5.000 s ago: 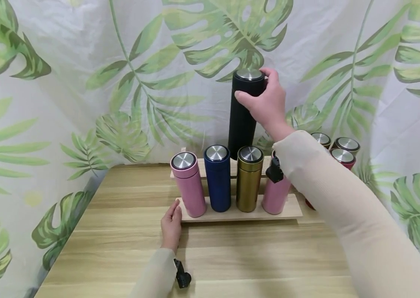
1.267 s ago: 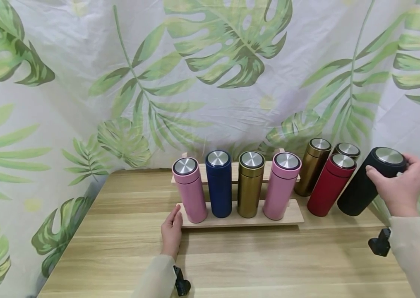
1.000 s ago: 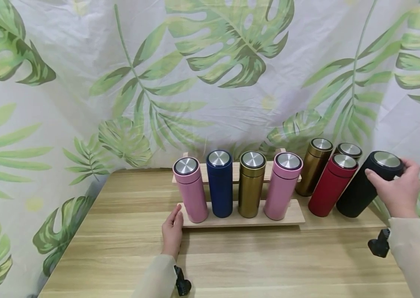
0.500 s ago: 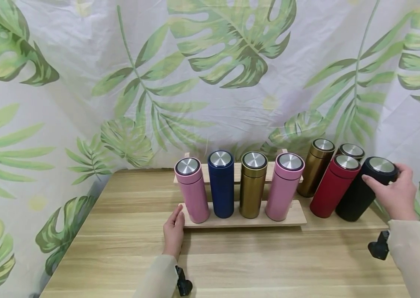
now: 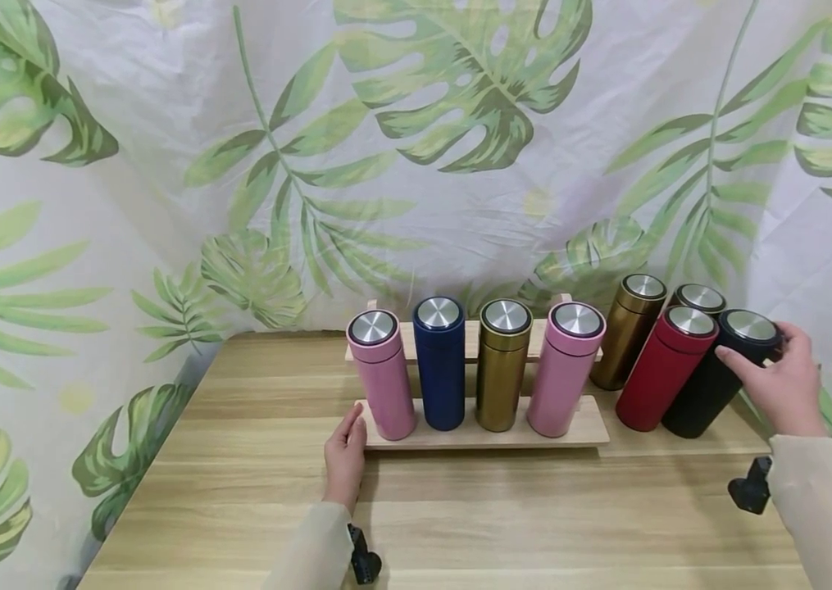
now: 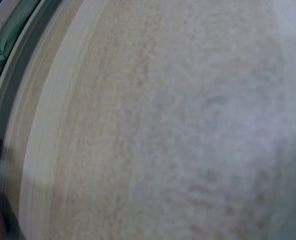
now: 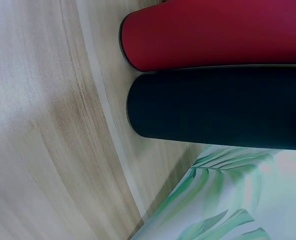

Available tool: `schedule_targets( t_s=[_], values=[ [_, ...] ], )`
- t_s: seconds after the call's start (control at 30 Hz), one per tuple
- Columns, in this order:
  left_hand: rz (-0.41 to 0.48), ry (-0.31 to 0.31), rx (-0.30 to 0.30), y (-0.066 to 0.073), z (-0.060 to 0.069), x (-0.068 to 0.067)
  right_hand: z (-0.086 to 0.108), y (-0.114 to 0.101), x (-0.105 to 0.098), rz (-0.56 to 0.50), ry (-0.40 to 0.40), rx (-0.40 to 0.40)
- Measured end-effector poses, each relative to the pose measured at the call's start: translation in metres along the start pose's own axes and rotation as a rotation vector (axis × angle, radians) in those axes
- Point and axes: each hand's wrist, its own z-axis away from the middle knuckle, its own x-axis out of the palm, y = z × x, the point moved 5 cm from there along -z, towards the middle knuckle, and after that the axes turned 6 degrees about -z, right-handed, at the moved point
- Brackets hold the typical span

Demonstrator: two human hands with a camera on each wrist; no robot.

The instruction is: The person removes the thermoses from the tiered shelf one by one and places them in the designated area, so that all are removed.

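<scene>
In the head view, my right hand [image 5: 787, 385] grips a black thermos [image 5: 711, 392] near its steel-topped lid, thumb in front and fingers round the far side. That thermos stands on the table close against a red thermos [image 5: 665, 370]; in the right wrist view the black thermos [image 7: 213, 107] and the red one [image 7: 213, 35] lie side by side with almost no gap. My left hand [image 5: 345, 459] holds the left end of a two-tier wooden rack [image 5: 452, 440]. On its lower shelf stand a pink thermos [image 5: 386, 385], a blue one [image 5: 441, 369], a gold one [image 5: 502, 377] and another pink one [image 5: 561, 377].
Behind the red thermos stand a bronze thermos [image 5: 624, 340] and another, mostly hidden one [image 5: 701, 297]. The rack's upper shelf [image 5: 408, 338] shows behind the front row. A leaf-print cloth [image 5: 445, 238] hangs behind the wooden table [image 5: 504, 516].
My right hand has carried the black thermos from above the rack's back to the right side, then set it closer to the red thermos. My left hand stays at the rack's end.
</scene>
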Motion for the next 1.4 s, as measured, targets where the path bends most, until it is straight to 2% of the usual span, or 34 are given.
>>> schedule_targets(
  t_s=[0.1,0.17,0.37,0.47,0.6,0.7,0.8,0.9,1.03,1.17,1.3,1.4],
  values=[
    [0.007,0.01,0.007,0.001,0.0,0.001,0.0,0.0,-0.001,-0.023,-0.023,0.001],
    [0.011,0.019,0.016,0.002,0.001,0.002,0.0,0.0,-0.004,-0.074,-0.026,0.004],
    [0.014,0.034,0.0,0.004,0.002,0.0,-0.001,-0.011,-0.014,-0.301,0.017,0.013],
    [0.016,0.032,-0.024,0.005,0.002,-0.001,-0.002,-0.021,-0.018,-0.46,0.081,0.031],
    [0.037,-0.007,-0.05,0.007,0.001,-0.001,0.0,-0.033,-0.024,-0.668,0.21,0.058],
    [0.08,-0.052,-0.09,0.008,0.001,0.001,0.005,-0.038,-0.028,-0.753,0.279,0.062],
    [0.108,-0.087,-0.14,0.013,0.001,-0.001,0.012,-0.043,-0.028,-0.84,0.313,0.053],
    [0.114,-0.092,-0.149,0.026,-0.001,-0.01,0.019,-0.047,-0.026,-0.939,0.323,0.039],
    [0.175,-0.026,-0.096,0.05,-0.007,-0.028,0.029,-0.048,-0.019,-1.042,0.304,0.047],
    [0.26,0.039,-0.006,0.081,-0.01,-0.043,0.046,-0.043,-0.012,-1.041,0.328,-0.006],
    [0.346,0.067,0.105,0.117,-0.011,-0.052,0.063,-0.036,-0.001,-1.02,0.374,-0.09],
    [0.379,0.087,0.185,0.14,-0.01,-0.055,0.074,-0.031,0.013,-1.031,0.368,-0.085]
  ],
)
